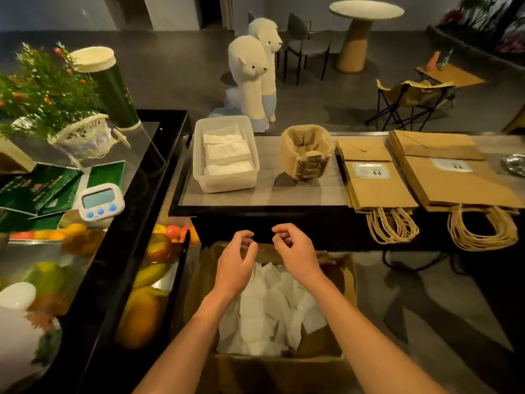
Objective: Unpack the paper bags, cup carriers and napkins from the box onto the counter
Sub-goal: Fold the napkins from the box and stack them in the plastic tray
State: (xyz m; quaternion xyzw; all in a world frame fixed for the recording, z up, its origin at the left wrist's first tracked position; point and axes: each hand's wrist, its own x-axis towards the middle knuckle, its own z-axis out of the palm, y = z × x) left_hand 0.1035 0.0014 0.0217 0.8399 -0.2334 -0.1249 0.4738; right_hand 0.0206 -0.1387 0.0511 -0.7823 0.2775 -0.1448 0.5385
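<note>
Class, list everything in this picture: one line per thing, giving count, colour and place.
plastic tub: one, clear, counter's left end
folded napkins: one pile, white, inside the tub
cup carriers: one stack, brown, right of the tub
paper bags: two stacks, brown, counter's right part, handles overhanging
cardboard box: one, brown, below the counter
loose napkins: many, white, inside the box
timer: one, white, blue buttons, on display case
fruit: several, yellow, orange, red, inside that case
plant: one, green, white basket, far left
canister: one, green, white lid, behind the plant
alpaca toys: two, white, floor beyond the counter
left hand: one, empty, loosely curled, above the box
right hand: one, empty, loosely curled, above the box
</note>
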